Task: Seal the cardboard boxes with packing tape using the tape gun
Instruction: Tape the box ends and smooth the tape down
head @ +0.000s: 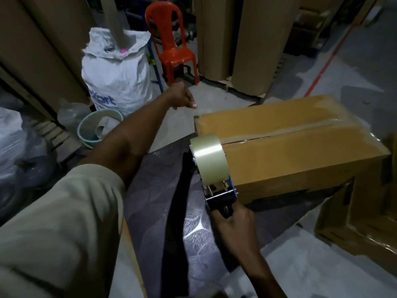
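Gripping tape gun (217, 190), right hand (233, 220).

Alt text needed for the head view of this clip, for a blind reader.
The right hand holds a tape gun against the near end of a cardboard box, by its partly taped seam. The left hand reaches away, closed, toward an orange chair.

Left hand (182, 97) outstretched, loosely curled, right hand (234, 220) gripping
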